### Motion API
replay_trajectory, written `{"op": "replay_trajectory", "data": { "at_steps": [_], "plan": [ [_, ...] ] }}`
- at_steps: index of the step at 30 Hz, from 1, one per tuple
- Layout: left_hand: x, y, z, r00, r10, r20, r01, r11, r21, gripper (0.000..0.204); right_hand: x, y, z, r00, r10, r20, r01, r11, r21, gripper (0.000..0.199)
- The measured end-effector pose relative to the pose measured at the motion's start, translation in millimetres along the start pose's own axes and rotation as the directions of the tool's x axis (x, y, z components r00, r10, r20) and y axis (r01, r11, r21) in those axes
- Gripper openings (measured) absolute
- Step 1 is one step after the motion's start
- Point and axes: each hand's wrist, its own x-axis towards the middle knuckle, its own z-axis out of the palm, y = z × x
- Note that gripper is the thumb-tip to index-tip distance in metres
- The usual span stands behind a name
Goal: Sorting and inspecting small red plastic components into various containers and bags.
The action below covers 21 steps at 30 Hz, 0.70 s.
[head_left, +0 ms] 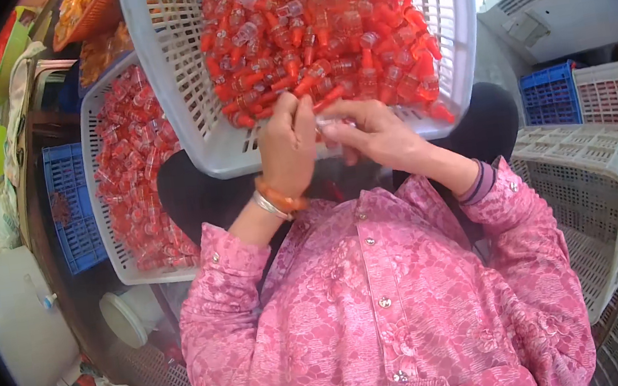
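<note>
A large white plastic basket is in front of me, heaped with small clear-and-red plastic pieces, many with pointed red tips. Over its near rim, my left hand is closed with its fingers curled together; whatever is in them is hidden. My right hand meets it from the right, thumb and fingers pinched around a small clear-and-red piece that is mostly covered. Both hands are close together, just this side of the heap.
A second white basket of similar red pieces stands to the left, beside a blue crate. On the right are an overturned off-white crate, a blue basket and stacked white crates. A white bucket sits at lower left.
</note>
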Motion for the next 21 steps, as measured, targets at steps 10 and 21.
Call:
{"op": "replay_trajectory", "data": {
  "at_steps": [10, 21],
  "plan": [
    [-17, 11, -10, 0.945, 0.310, -0.106, -0.312, 0.950, 0.002, 0.012, 10, -8, -18, 0.834, 0.293, 0.467, -0.524, 0.684, 0.507, 0.031],
    [-19, 9, -14, 0.979, -0.138, -0.152, 0.114, 0.981, -0.158, 0.011, 23, -27, -1, 0.935, 0.259, 0.242, -0.269, 0.963, 0.009, 0.033]
  ]
}}
